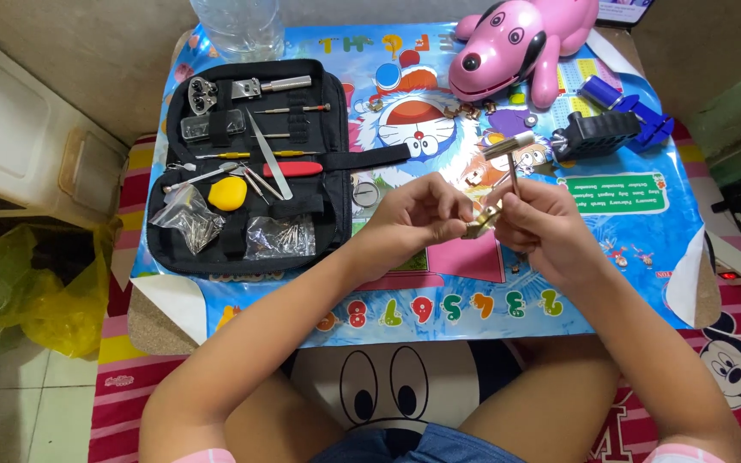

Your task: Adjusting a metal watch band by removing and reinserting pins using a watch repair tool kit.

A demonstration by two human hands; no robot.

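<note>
My left hand [418, 210] and my right hand [538, 225] meet above the middle of a small table covered with a bright cartoon sheet [611, 257]. Between the fingertips sits a small gold-coloured metal piece [480, 225], pinched by my left hand. My right hand grips a thin tool [510, 163] with a silver head that points up and away from me, its lower end at the metal piece.
An open black tool case [255, 171] with tweezers, screwdrivers, a yellow piece and small bags lies at the left. A pink toy dog [516, 43], a black holder block [598, 135] and a blue tool [623, 107] sit at the back right; a clear bottle [237, 26] stands behind.
</note>
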